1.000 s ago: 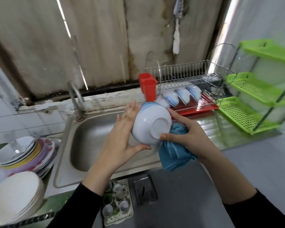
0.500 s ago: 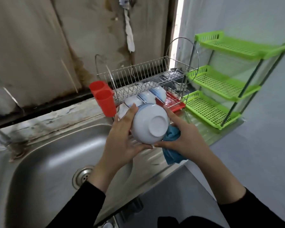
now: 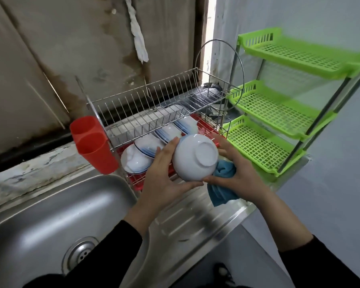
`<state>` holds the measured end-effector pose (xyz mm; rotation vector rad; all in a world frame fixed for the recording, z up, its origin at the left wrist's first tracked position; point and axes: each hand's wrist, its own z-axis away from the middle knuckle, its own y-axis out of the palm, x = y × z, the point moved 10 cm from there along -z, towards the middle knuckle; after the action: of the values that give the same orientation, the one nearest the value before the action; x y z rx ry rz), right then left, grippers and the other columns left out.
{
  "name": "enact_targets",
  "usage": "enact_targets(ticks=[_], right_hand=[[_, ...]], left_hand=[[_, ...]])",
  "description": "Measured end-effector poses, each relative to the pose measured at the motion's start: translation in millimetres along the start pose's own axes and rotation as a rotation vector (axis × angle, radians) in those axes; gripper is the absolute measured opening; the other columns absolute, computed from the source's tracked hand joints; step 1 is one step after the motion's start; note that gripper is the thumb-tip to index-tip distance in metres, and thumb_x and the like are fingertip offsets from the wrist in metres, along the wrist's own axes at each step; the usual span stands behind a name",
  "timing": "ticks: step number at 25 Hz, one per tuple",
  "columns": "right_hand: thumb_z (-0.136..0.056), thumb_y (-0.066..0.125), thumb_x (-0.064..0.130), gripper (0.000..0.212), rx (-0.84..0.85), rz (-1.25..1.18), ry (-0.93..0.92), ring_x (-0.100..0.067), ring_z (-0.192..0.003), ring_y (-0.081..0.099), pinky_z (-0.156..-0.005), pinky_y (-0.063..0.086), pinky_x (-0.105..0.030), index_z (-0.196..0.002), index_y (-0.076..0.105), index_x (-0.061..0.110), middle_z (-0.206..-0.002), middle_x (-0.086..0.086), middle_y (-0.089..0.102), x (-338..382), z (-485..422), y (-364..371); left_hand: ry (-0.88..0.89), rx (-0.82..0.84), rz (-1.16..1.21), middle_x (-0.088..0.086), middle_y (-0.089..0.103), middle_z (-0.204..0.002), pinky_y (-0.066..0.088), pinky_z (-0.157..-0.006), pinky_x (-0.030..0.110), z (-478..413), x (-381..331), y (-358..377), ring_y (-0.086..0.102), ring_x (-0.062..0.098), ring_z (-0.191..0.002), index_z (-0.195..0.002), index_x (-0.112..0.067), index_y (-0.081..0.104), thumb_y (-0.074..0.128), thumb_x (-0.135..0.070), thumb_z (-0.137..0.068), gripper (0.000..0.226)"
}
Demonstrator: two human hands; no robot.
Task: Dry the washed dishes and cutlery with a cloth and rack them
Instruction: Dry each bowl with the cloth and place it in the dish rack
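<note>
A white bowl (image 3: 194, 157) with its foot turned toward me is held between both hands just in front of the wire dish rack (image 3: 154, 104). My left hand (image 3: 164, 175) cups its left side, fingers spread and thumb under it. My right hand (image 3: 239, 175) holds the bowl's right side and also grips a blue cloth (image 3: 222, 183) that hangs below it. Several blue-and-white bowls (image 3: 141, 154) lean in the rack's lower tier over a red drip tray (image 3: 137, 181).
A red two-cup cutlery holder (image 3: 94, 144) hangs on the rack's left end. A green three-tier plastic shelf (image 3: 279, 113) stands right of the rack. The steel sink basin (image 3: 50, 225) with its drain lies lower left, the ribbed drainboard (image 3: 195, 219) under my hands.
My view has swung right and closer to the rack. Both hands carried the bowl and cloth from over the sink toward the rack's lower tier.
</note>
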<state>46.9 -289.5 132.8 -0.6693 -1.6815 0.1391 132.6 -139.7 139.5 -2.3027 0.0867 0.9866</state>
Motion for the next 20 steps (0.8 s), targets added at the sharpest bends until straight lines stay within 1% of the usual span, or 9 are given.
enact_targets(ticks=[3,5,6,8,10,12,14,16,20], right_hand=[[-0.071,0.081,0.036,0.082,0.049,-0.005,-0.073,0.004,-0.118,0.051,-0.097,0.041,-0.012,-0.140,0.039,0.041,-0.136,0.033,0.046,-10,-19,-16],[-0.072,0.085,0.025,0.083,0.085,-0.012,-0.105,-0.010,-0.116,0.054,-0.094,0.043,-0.016,-0.140,0.040,0.040,-0.134,0.027,0.049,-24,-34,-30],[-0.071,0.086,0.019,0.085,0.106,0.002,-0.126,-0.014,-0.117,0.053,-0.094,0.044,-0.017,-0.139,0.040,0.041,-0.134,0.026,0.049,-32,-41,-37],[-0.069,0.087,0.020,0.091,0.138,0.071,-0.173,-0.014,-0.118,0.054,-0.095,0.047,-0.024,-0.138,0.036,0.049,-0.136,0.029,0.044,-44,-54,-47],[-0.067,0.083,0.036,0.089,0.132,0.165,-0.209,-0.006,-0.119,0.052,-0.092,0.050,-0.031,-0.135,0.031,0.060,-0.137,0.032,0.041,-54,-68,-56],[-0.065,0.078,0.047,0.087,0.076,0.250,-0.218,-0.009,-0.118,0.054,-0.086,0.053,-0.036,-0.136,0.030,0.060,-0.138,0.023,0.047,-65,-79,-64],[-0.066,0.077,0.050,0.083,0.007,0.292,-0.237,-0.010,-0.113,0.055,-0.076,0.052,-0.032,-0.137,0.034,0.051,-0.136,0.012,0.053,-74,-87,-70],[-0.066,0.076,0.053,0.078,-0.039,0.300,-0.261,-0.009,-0.105,0.055,-0.069,0.047,-0.026,-0.135,0.039,0.046,-0.130,0.009,0.058,-82,-92,-73],[-0.064,0.082,0.048,0.076,-0.068,0.220,-0.289,-0.011,-0.097,0.061,-0.071,0.049,-0.023,-0.131,0.049,0.037,-0.123,0.010,0.063,-97,-102,-71]], left_hand=[[-0.104,-0.009,0.044,-0.007,0.048,-0.141,0.044,-0.104,0.037,-23,11,21,0.045,0.007,-0.130,-0.142,-0.016,0.041,0.080,-0.062,-0.062,0.100],[-0.143,-0.021,0.016,-0.008,0.049,-0.139,0.043,-0.105,0.032,-39,15,38,0.045,0.004,-0.128,-0.140,-0.017,0.043,0.079,-0.064,-0.059,0.101],[-0.165,-0.032,-0.004,-0.012,0.049,-0.137,0.041,-0.105,0.025,-46,16,45,0.045,0.000,-0.125,-0.139,-0.018,0.044,0.078,-0.067,-0.057,0.101],[-0.216,-0.055,-0.036,-0.015,0.048,-0.134,0.038,-0.101,0.015,-60,17,58,0.044,-0.004,-0.120,-0.138,-0.020,0.045,0.073,-0.071,-0.052,0.104],[-0.275,-0.069,-0.033,-0.017,0.048,-0.134,0.041,-0.102,0.021,-72,20,70,0.046,-0.001,-0.121,-0.139,-0.022,0.045,0.073,-0.073,-0.049,0.107],[-0.321,-0.087,-0.008,-0.018,0.048,-0.133,0.045,-0.103,0.031,-80,27,79,0.049,0.002,-0.122,-0.140,-0.027,0.045,0.076,-0.072,-0.047,0.107],[-0.356,-0.097,-0.008,-0.017,0.049,-0.136,0.046,-0.103,0.037,-86,34,86,0.050,0.004,-0.123,-0.140,-0.030,0.044,0.078,-0.071,-0.048,0.107],[-0.390,-0.091,-0.023,-0.015,0.049,-0.139,0.045,-0.104,0.040,-90,42,93,0.049,0.005,-0.125,-0.141,-0.031,0.042,0.078,-0.073,-0.048,0.108],[-0.421,-0.043,-0.048,-0.013,0.044,-0.144,0.040,-0.109,0.042,-97,56,103,0.041,0.007,-0.133,-0.144,-0.030,0.040,0.075,-0.077,-0.049,0.111]])
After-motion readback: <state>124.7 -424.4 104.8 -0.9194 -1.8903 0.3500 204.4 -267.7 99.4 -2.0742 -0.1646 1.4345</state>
